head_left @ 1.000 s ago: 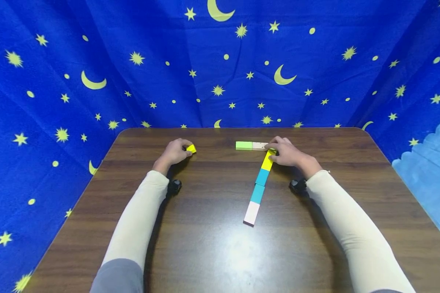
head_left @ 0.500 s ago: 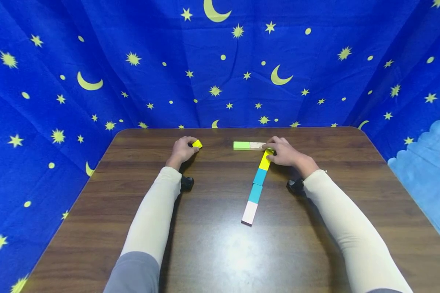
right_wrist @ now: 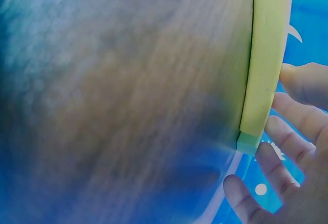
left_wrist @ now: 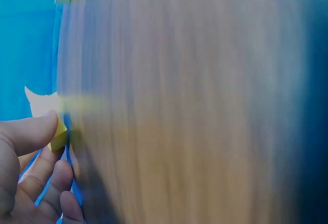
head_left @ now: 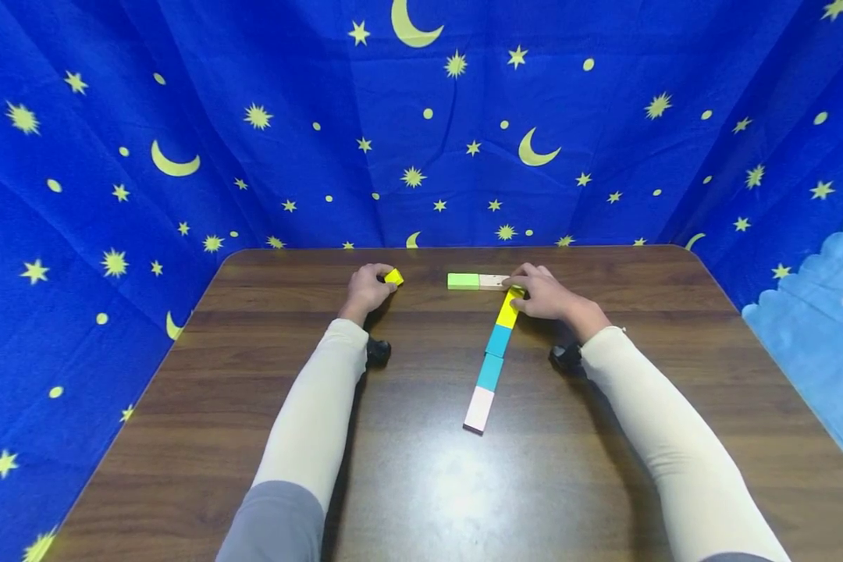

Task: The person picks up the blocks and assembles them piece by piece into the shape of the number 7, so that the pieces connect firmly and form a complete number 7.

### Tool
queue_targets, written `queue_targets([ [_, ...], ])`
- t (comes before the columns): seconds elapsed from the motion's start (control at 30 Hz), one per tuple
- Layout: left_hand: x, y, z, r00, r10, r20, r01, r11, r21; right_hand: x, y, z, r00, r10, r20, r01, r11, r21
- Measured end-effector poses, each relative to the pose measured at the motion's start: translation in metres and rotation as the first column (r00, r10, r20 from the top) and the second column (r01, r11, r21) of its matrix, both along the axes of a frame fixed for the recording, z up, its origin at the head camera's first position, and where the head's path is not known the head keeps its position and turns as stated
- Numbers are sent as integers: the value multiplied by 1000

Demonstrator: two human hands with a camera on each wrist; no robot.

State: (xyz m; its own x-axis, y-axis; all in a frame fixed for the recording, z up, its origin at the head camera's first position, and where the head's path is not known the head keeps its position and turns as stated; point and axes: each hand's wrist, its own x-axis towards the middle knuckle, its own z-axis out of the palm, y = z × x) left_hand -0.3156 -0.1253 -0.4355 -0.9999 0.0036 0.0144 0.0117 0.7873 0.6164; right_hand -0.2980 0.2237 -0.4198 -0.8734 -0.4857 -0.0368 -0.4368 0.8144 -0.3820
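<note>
In the head view, my left hand point(head_left: 370, 290) pinches a small yellow block point(head_left: 393, 277) between thumb and fingers. The same yellow block point(left_wrist: 60, 134) shows between thumb and fingertips in the left wrist view. Further right, my right hand point(head_left: 548, 293) rests at the corner where two block rows meet. Its thumb and fingertips touch the side of a long yellow block point(head_left: 507, 310), fairly straight in the right wrist view, where a green block point(right_wrist: 247, 142) adjoins the yellow one. A light green block point(head_left: 463, 282) and a pale wooden block point(head_left: 492, 282) form the back row.
Two blue blocks point(head_left: 497, 341) and a pale pink block point(head_left: 479, 409) continue the slanted row toward the front. All lie on a brown wooden table point(head_left: 604, 453). A blue star-and-moon curtain point(head_left: 464, 94) hangs behind it, with light blue cloth point(head_left: 822, 312) at right.
My left hand has moved right with the yellow block, closer to the light green block. The right hand and the block rows stay in place.
</note>
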Motion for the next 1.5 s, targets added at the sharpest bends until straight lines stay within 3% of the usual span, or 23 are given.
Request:
queue_targets([
  [0.23,0,25,-2,1000,0,8,1,1000,-9,0,0,-1,1000,13,-18,-13,1000,-17],
  [0.43,-2,38,-2,999,-44,18,45,999,-29,-1,1,-1,1000,2,-6,-2,1000,-11],
  [1.0,-3,60,-1,990,-143,-2,143,988,-53,-1,2,-2,1000,-2,2,2,1000,3],
  [1.5,-12,71,-4,987,-159,5,159,986,-52,-1,3,-3,1000,-17,9,17,1000,6],
])
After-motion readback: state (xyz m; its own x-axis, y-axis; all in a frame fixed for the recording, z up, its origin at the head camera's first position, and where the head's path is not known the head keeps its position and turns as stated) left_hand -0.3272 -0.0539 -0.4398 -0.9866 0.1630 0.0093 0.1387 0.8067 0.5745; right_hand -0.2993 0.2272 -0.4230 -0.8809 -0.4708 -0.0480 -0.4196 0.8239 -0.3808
